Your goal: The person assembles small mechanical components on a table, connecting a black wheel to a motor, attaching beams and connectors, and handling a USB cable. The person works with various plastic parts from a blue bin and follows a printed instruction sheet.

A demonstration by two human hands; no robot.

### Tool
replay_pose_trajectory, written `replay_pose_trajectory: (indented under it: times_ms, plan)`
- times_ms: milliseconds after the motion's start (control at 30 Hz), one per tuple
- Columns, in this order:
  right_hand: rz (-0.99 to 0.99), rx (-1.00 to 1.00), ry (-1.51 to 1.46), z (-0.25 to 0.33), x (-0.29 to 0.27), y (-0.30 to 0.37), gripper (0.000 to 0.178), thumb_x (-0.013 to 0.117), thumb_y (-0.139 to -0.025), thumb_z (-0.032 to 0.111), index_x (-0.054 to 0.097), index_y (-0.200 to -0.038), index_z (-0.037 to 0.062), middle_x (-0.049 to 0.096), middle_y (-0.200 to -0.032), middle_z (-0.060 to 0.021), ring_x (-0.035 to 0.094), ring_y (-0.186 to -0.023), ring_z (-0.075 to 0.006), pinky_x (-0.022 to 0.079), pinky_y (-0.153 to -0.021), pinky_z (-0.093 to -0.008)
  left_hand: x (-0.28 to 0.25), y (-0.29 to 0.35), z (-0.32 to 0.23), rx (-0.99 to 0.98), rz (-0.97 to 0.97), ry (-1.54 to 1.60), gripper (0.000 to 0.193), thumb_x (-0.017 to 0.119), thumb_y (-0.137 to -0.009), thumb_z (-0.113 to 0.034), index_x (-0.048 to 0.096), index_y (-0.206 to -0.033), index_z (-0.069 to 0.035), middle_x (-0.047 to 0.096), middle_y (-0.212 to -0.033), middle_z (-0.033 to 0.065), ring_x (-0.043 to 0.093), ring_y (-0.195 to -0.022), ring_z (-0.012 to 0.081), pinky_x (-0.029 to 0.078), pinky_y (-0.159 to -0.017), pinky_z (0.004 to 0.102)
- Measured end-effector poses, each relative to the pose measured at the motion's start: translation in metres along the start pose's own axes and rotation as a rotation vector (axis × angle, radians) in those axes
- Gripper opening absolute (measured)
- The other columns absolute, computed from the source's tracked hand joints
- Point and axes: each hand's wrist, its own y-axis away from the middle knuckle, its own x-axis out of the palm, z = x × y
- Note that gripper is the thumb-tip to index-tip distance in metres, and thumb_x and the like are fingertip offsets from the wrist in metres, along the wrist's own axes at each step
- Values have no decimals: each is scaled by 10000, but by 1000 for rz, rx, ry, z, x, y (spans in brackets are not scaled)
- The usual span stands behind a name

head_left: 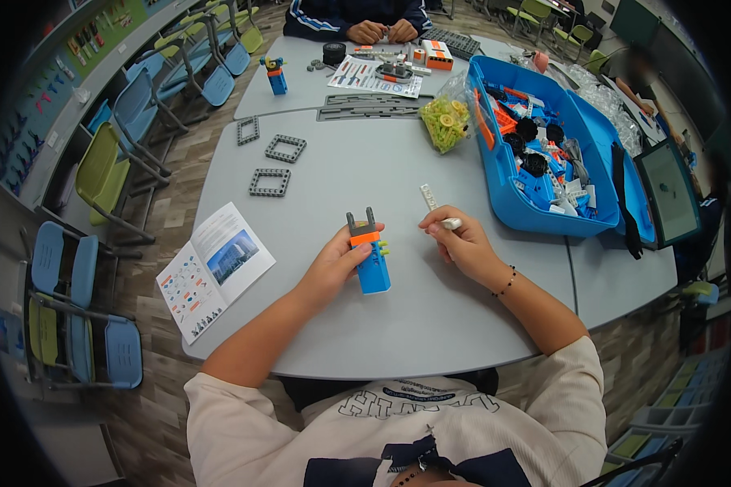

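My left hand (338, 258) is closed round a blue block assembly (374, 270), which has an orange band, a dark grey forked top and small yellow-green pegs on its right side. It stands nearly upright above the table's near middle. To the right, my right hand (464, 247) pinches a white L-shaped building beam (429, 199) between thumb and fingers. One arm of the beam points away from me. A gap separates the beam from the blue assembly.
An open booklet (216, 268) lies left. Grey frames (270, 183) lie beyond it. A blue bin (536, 219) of parts stands right, beside a bag of yellow-green pieces (445, 124). Across the table, a person's hands (386, 32) work near a printed sheet (374, 76). A tablet (666, 193) stands far right.
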Motion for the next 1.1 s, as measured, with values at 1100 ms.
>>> replay_pose_trajectory:
  times_ms: [1100]
  plan:
    - [161,-247,43,-15,44,2,256,518,-942,236,520,-785,33,514,-745,-51,441,-659,-137,382,-622,-290,30,0,24,256,-179,-359,599,415,-991,-343,164,-1433,-26,501,-1209,179,542,-1045,210,430,-905,324]
